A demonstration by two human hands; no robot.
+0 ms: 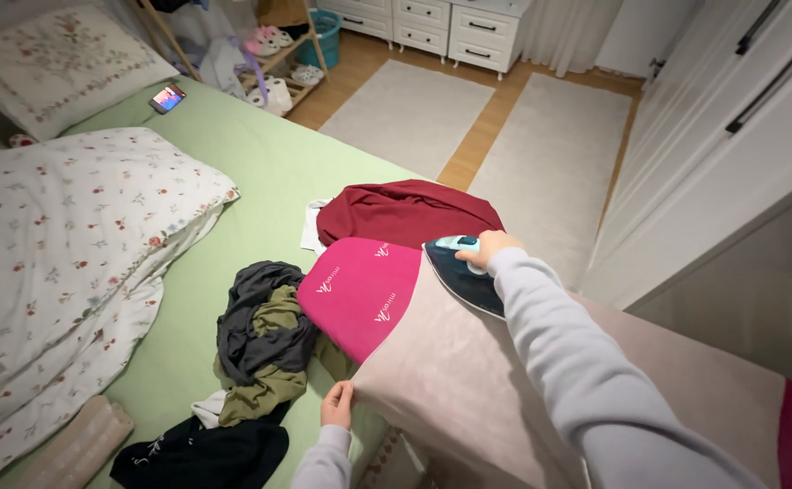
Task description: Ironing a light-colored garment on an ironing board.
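The right hand (484, 248) is closing around the handle of the iron (461, 272), pressing its soleplate onto the beige cloth (468, 380) near the pink tip of the ironing board (360, 290). The left hand (337, 405) is pinching the cloth's hanging edge between thumb and fingers, pulling it taut, probably so it is lying flat under the iron. A maroon garment (405, 211) is lying just beyond the board's tip on the green bed (260, 154), and a heap of dark clothes (264, 330) is sitting beside the board, within reach.
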